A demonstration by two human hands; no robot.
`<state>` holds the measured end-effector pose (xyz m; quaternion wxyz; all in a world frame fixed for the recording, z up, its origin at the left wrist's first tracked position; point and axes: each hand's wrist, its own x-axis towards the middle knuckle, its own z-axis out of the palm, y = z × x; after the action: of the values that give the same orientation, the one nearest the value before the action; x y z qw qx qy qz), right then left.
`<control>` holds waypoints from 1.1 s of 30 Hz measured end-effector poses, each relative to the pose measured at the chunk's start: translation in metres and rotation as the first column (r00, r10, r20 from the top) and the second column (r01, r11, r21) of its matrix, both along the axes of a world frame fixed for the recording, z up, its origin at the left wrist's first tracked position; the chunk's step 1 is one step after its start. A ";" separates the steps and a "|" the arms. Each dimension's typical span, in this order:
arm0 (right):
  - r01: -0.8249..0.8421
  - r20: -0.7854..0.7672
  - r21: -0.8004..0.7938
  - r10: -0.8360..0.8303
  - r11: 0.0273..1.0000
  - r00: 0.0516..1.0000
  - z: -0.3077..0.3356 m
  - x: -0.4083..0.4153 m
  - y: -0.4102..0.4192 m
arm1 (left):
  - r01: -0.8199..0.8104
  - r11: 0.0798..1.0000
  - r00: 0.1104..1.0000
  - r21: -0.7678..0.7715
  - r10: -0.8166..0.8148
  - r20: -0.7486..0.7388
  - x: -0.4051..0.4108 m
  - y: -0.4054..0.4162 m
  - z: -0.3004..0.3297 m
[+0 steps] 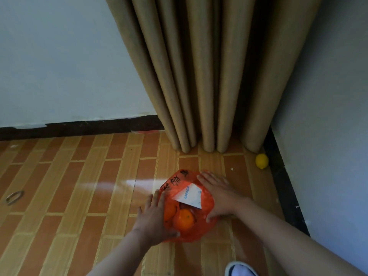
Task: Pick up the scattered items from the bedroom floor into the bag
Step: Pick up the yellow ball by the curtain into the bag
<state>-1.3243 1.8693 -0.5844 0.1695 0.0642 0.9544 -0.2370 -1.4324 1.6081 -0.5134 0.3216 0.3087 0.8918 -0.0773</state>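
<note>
An orange plastic bag (179,182) with black writing sits on the tiled floor in the lower middle. Inside it I see two oranges (184,219) and a white Anker box (190,196) sticking up. My left hand (153,218) presses flat against the bag's left side, fingers spread. My right hand (217,193) lies on the bag's right side, fingers spread over the plastic. A yellow lemon (262,161) rests on the floor to the right, against the dark skirting board near the corner.
Tan curtains (209,76) hang to the floor just behind the bag. A small metal ring (15,196) lies on the tiles at far left. Pale walls meet at the right corner. A light slipper (240,268) shows at the bottom edge.
</note>
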 end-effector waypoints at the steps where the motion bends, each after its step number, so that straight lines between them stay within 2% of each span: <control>1: 0.021 -0.027 -0.024 -0.021 1.000 0.999 0.004 0.005 -0.001 | -0.020 0.999 1.000 0.032 0.020 0.006 0.001 0.001 0.003; 4: 0.102 -0.098 -0.107 -0.113 0.989 0.989 0.017 0.016 0.000 | -0.054 0.993 0.998 0.104 0.057 -0.027 0.001 0.004 0.013; 7: 0.194 -0.164 -0.180 -0.224 0.964 0.961 0.031 0.019 0.004 | 0.000 0.985 0.987 0.171 0.028 -0.159 0.003 0.010 0.022; 11: 0.411 -0.268 -0.247 -0.470 0.877 0.841 0.029 0.018 0.014 | 0.101 0.945 0.963 0.310 -0.015 -0.268 0.005 0.022 0.029; 13: 0.546 -0.279 -0.168 -0.571 0.821 0.772 0.021 0.017 0.031 | 0.139 0.919 0.959 0.368 -0.032 -0.282 0.008 0.030 0.030; 15: 0.626 -0.278 0.019 -0.597 0.780 0.752 0.014 0.015 0.053 | 0.175 0.905 0.953 0.389 -0.056 -0.297 0.010 0.038 0.030; 17: 0.671 -0.270 0.109 -0.628 0.734 0.730 0.008 0.016 0.076 | 0.194 0.888 0.950 0.417 -0.064 -0.305 0.011 0.047 0.029; 21: 0.627 -0.141 0.239 -0.612 0.742 0.778 -0.009 0.019 0.110 | 0.207 0.888 0.948 0.411 -0.079 -0.308 0.015 0.055 0.027; 27: 0.606 -0.052 0.214 -0.611 0.766 0.790 -0.033 0.032 0.118 | 0.221 0.904 0.941 0.366 -0.099 -0.323 0.012 0.051 0.026; 30: 0.543 -0.026 0.349 -0.571 0.764 0.820 -0.033 0.039 0.120 | 0.210 0.914 0.943 0.348 -0.095 -0.318 0.013 0.047 0.025; 33: 0.508 0.059 0.351 -0.560 0.787 0.826 -0.039 0.049 0.118 | 0.201 0.927 0.944 0.317 -0.097 -0.314 0.012 0.040 0.026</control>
<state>-1.2753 1.9871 -0.6230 0.1582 0.3776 0.9055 -0.1115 -1.4206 1.6486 -0.4875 0.1201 0.4128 0.9028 0.0108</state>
